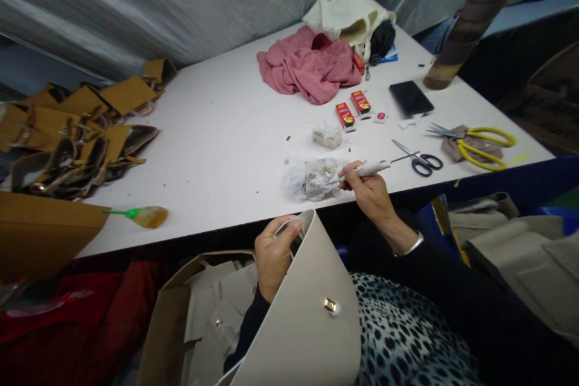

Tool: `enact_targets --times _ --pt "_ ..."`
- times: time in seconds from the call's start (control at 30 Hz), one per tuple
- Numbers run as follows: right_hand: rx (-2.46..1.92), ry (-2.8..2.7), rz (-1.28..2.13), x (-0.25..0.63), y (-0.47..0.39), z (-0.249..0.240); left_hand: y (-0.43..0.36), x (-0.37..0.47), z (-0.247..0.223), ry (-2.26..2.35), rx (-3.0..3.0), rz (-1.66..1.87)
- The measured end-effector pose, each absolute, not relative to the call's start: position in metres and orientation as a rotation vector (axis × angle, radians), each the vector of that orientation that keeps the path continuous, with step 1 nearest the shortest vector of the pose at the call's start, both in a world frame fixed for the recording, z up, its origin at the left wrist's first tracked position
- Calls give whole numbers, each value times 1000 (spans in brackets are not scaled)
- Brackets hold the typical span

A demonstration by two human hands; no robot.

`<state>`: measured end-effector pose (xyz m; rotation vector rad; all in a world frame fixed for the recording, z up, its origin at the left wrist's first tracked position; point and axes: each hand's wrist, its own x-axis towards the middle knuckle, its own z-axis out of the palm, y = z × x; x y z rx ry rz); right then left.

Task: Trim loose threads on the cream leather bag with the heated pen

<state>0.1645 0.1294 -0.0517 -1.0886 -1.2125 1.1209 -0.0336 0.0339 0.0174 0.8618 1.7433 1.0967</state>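
My left hand (274, 256) pinches the top edge of a beige leather-like bag panel (312, 313), which is bent over and hangs below the table's front edge. A small gold clasp (331, 305) sits on the panel's face. In my right hand (368, 190) is a white-handled tool (374, 167) with a thin dark metal shaft pointing right. The tool's other end reaches over a clump of clear plastic with whitish, stained material (314, 181) on the table; whether it touches the clump, I cannot tell. Behind lies a smaller whitish lump (327, 135).
Black scissors (420, 161), yellow-handled scissors (484, 145), a phone (411, 98) and a bottle (465, 36) stand or lie to the right. Red boxes (353, 110) and pink cloth (312, 63) lie behind. Brown bag pieces (81, 126) and a glue bottle (149, 216) are left; a carton (167, 313) is below.
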Motion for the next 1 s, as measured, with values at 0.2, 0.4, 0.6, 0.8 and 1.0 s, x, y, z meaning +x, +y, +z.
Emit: enact_targets --times 0.2,0.4,0.6,0.8,1.0 --pt "-1152 -1529 829 157 138 -60 27 -51 7 2118 971 1174" --pt "-1188 -1734 619 155 141 -51 31 -46 13 1991 1033 1098" --pt "-1301 -2043 361 148 158 -37 36 -44 28 1697 946 1080" --pt "-1387 -2227 268 138 166 -30 34 -38 33 1420 637 1092" --pt "-1003 -2141 447 156 150 -42 37 -35 26 1334 485 1068"
